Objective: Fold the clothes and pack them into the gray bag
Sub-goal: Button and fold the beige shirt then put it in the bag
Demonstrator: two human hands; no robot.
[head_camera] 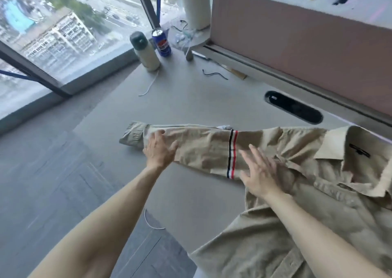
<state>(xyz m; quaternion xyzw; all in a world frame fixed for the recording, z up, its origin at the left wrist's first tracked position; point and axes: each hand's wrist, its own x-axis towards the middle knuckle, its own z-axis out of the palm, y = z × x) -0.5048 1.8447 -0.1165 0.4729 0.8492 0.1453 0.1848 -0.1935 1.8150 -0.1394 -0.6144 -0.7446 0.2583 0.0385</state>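
One khaki shirt [318, 193] lies on the gray surface [191, 99] toward 3 o'clock, its sleeve [201, 148] stretched long toward 9 o'clock, cuff outermost. Both my arms reach forward, palms down: left hand [159, 148] near the cuff, right hand [261, 176] by the shoulder, fingers [257, 154] straight, pressing, gripping nothing. One can [161, 43] and one bottle [146, 53] stand at 11 o'clock.

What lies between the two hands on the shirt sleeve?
In the head view, a stretch of the beige sleeve lies between the left hand and the right hand, crossed by a black, white and red stripe nearer the right hand.
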